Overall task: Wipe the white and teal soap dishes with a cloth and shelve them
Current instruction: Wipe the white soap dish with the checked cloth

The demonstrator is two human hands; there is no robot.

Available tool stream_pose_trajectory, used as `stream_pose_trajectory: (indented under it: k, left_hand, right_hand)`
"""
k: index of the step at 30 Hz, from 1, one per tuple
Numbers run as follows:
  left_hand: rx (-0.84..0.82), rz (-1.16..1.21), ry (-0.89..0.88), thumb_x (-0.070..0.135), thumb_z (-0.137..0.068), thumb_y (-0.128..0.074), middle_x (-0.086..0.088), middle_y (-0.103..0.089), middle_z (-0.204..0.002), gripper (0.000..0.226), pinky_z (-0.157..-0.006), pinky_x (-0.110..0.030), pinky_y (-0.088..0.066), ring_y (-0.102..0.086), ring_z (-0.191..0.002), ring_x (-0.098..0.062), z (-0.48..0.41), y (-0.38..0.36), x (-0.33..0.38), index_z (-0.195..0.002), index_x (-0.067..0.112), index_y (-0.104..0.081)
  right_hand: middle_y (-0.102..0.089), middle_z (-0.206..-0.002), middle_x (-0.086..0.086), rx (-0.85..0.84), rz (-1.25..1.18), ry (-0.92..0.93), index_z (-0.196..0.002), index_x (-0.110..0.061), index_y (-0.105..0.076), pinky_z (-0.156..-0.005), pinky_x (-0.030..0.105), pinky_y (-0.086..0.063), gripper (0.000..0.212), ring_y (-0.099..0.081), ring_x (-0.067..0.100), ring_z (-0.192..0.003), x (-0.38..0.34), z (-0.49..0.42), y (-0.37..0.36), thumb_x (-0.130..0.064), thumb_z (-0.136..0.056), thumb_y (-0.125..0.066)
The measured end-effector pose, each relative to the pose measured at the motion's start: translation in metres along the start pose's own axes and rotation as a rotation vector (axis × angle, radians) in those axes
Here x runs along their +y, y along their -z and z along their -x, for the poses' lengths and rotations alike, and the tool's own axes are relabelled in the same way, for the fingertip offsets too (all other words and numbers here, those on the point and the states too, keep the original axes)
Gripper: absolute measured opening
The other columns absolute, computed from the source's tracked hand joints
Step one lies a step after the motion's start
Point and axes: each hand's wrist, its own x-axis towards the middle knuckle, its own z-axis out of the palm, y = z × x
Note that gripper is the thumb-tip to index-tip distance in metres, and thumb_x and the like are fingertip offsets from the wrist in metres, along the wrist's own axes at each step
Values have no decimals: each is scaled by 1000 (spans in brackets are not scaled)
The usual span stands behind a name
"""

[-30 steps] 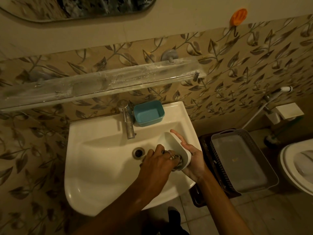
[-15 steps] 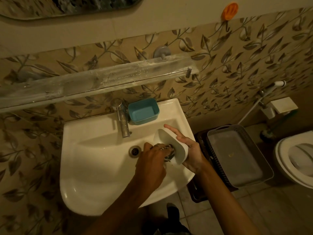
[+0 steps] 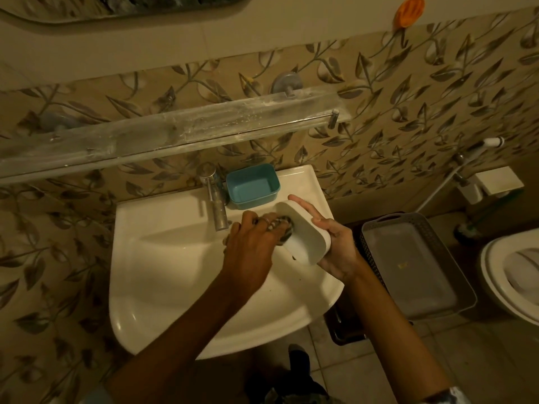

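Observation:
My right hand [image 3: 335,243] holds the white soap dish [image 3: 307,237] tilted on its side above the right part of the sink [image 3: 163,275]. My left hand [image 3: 250,246] is closed on a dark patterned cloth [image 3: 284,228] and presses it inside the dish's hollow. The cloth is mostly hidden by my fingers. The teal soap dish [image 3: 253,186] stands empty on the sink's back ledge, just right of the tap [image 3: 215,196]. A long glass shelf [image 3: 175,132] runs along the wall above the sink.
A grey basket [image 3: 414,263] sits on the floor right of the sink, over a darker crate. A toilet [image 3: 513,272] is at the far right, with a spray hose [image 3: 455,173] on the tiled wall. An orange hook [image 3: 408,11] hangs above.
Both hands and the white dish have shifted up toward the tap and the teal dish. My left hand keeps rubbing the cloth inside the dish.

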Motion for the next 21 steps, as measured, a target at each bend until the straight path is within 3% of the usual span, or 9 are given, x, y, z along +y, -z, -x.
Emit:
stream_pose_trajectory:
  k: [5,9,13,16,21]
  left_hand:
    - [27,90,95,0,-80,-60,3,-47,-141,66,-93,-39,-44,-38,-116,-25,-6,3,7,-136,32,-42]
    - [105,208,91,-1,-76,-63,8,-55,-130,61,-83,-27,-40,-41,-107,-19,-1,3,33,-127,31,-53]
    - [123,377,151,8,-78,-66,6,-57,-125,54,-81,-26,-40,-41,-108,-18,1,10,43,-126,28,-53]
    - [67,574,206,11,-84,-59,6,-57,-125,50,-81,-23,-39,-44,-110,-16,-5,22,42,-129,31,-51]
    - [-62,1063,304,16,-90,-55,7,-63,-122,39,-96,-29,-48,-58,-111,-8,-10,50,41,-125,33,-56]
  right_hand:
    - [-53,-134,13,45,59,92,-143,-19,-43,-81,36,-54,62,-57,28,-107,-9,-16,-9,-24,-81,-39]
    - [-45,-140,16,74,13,180,-143,-18,-42,-80,37,-54,68,-50,33,-113,-14,-31,-20,-27,-76,-45]
    - [-44,-142,18,71,-4,241,-140,-23,-47,-86,42,-46,68,-45,38,-115,-20,-39,-23,-31,-72,-46]
    - [-51,-134,13,48,33,299,-138,-24,-48,-76,33,-51,62,-49,32,-109,-23,-40,-26,-28,-77,-39]
    - [-53,-131,12,-71,0,370,-136,-24,-50,-83,31,-51,68,-57,23,-106,-27,-38,-37,-38,-70,-61]
